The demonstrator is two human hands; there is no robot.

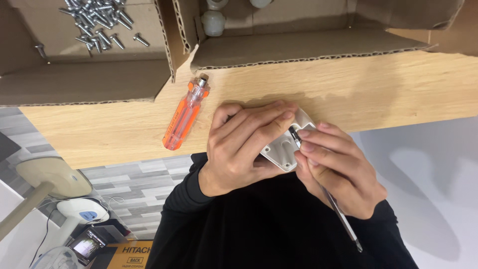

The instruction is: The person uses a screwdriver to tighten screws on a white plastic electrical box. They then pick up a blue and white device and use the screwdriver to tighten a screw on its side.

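My left hand (pixel 244 142) grips a small white plastic part (pixel 288 149) at the near edge of the wooden table (pixel 378 84), fingers curled over its top. My right hand (pixel 338 167) pinches a thin metal screwdriver shaft (pixel 343 216) whose tip rests on the white part, near a dark screw. The shaft runs down past my wrist toward my black sleeves. An orange transparent screwdriver handle (pixel 185 115) lies loose on the table to the left of my left hand, with no shaft in it.
A cardboard box (pixel 89 84) at the back left holds a pile of several silver screws (pixel 97 22). A second cardboard box (pixel 298 47) behind the hands holds white plastic pieces (pixel 213 21). Below the table are grey floor tiles, a beige stand and a scanner-like device.
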